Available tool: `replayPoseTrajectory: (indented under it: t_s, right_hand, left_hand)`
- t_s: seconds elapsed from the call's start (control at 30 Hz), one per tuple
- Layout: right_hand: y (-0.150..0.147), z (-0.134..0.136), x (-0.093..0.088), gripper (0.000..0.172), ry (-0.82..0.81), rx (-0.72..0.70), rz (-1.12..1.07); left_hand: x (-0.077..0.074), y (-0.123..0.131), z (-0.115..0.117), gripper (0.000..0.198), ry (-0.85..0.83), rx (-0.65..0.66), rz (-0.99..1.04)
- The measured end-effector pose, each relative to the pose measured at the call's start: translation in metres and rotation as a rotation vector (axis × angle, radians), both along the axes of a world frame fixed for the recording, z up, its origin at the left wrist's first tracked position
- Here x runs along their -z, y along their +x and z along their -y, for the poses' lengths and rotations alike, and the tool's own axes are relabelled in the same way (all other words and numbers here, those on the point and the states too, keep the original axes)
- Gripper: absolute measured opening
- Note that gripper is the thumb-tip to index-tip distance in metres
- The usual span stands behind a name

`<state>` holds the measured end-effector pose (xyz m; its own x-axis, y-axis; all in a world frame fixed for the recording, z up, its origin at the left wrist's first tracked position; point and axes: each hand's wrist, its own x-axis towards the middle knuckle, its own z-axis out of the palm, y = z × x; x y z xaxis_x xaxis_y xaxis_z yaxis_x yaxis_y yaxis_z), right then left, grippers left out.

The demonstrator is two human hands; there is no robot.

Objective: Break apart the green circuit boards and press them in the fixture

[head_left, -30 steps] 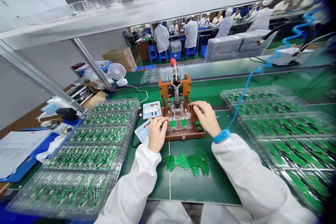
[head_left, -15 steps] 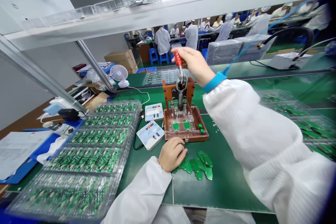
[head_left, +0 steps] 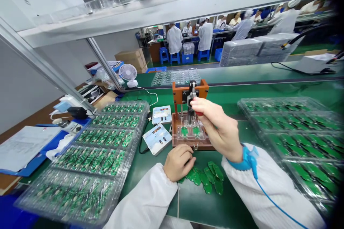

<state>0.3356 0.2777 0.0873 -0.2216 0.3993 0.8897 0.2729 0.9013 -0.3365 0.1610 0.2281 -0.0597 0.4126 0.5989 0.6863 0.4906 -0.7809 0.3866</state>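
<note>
At the centre of the green surface (head_left: 154, 182), the right hand (head_left: 219, 128) pinches the red-tipped lever (head_left: 198, 113) of an orange-framed press jig (head_left: 177, 93); the left hand (head_left: 178, 162) curls closed beside loose circuit boards (head_left: 208, 178). A straight, steady pinch suits that lever.

the desk (head_left: 231, 204) is deep green, and the press frame (head_left: 190, 89) on it is orange-brown, with a black clamp (head_left: 191, 94) and a red handle (head_left: 199, 113). the loose boards (head_left: 208, 179) are bright green, and the clear trays (head_left: 290, 128) hold rows of green boards in a repeating grid. the sleeves (head_left: 271, 182) are white, the wrist strap (head_left: 243, 161) and its cord (head_left: 279, 207) bright blue, the far stools (head_left: 163, 55) a stronger blue.
</note>
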Motion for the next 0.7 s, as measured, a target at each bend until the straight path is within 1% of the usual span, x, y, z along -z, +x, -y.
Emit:
replayPoseTrajectory:
  t_s: [0.07, 0.13, 0.23, 0.3, 0.4, 0.47, 0.5, 0.53, 0.57, 0.6, 0.63, 0.67, 0.7]
  right_hand:
    - [0.002, -0.002, 0.012, 0.048, -0.032, -0.055, 0.015]
    - [0.003, -0.002, 0.020, 0.053, -0.082, -0.100, 0.018]
    - [0.001, -0.002, 0.026, 0.056, -0.131, -0.134, -0.039]
    - [-0.001, -0.003, 0.028, 0.055, -0.147, -0.151, -0.092]
    - [-0.004, -0.006, 0.031, 0.055, -0.170, -0.173, -0.142]
    - [-0.005, -0.007, 0.032, 0.056, -0.170, -0.192, -0.160]
    - [-0.005, -0.007, 0.032, 0.056, -0.169, -0.202, -0.165]
    - [-0.004, -0.007, 0.032, 0.057, -0.169, -0.209, -0.166]
    - [-0.004, -0.006, 0.031, 0.058, -0.168, -0.214, -0.162]
    - [-0.004, -0.006, 0.031, 0.059, -0.168, -0.216, -0.159]
    - [-0.004, -0.005, 0.031, 0.059, -0.167, -0.218, -0.155]
    - [-0.003, -0.005, 0.031, 0.059, -0.165, -0.221, -0.151]
    - [-0.003, -0.005, 0.032, 0.059, -0.161, -0.224, -0.149]
  left_hand:
    - [0.001, 0.000, 0.000, 0.014, -0.009, -0.002, 0.004]
    - [0.002, 0.001, 0.001, 0.014, -0.029, -0.006, 0.011]
    - [0.001, 0.002, 0.002, 0.014, -0.091, -0.013, 0.046]
    - [-0.003, 0.001, 0.002, 0.016, -0.167, -0.002, 0.075]
    - [-0.019, -0.008, -0.002, 0.022, -0.361, 0.076, 0.130]
    - [-0.035, -0.021, -0.011, 0.023, -0.540, 0.174, 0.141]
    - [-0.044, -0.030, -0.019, 0.022, -0.625, 0.193, 0.111]
    - [-0.052, -0.040, -0.028, 0.020, -0.694, 0.161, 0.039]
    - [-0.060, -0.051, -0.039, 0.018, -0.732, 0.071, -0.066]
    - [-0.066, -0.061, -0.052, 0.017, -0.733, -0.069, -0.187]
    - [-0.071, -0.072, -0.066, 0.020, -0.717, -0.217, -0.316]
    - [-0.074, -0.081, -0.080, 0.032, -0.705, -0.310, -0.393]
    - [-0.076, -0.089, -0.093, 0.050, -0.703, -0.372, -0.450]
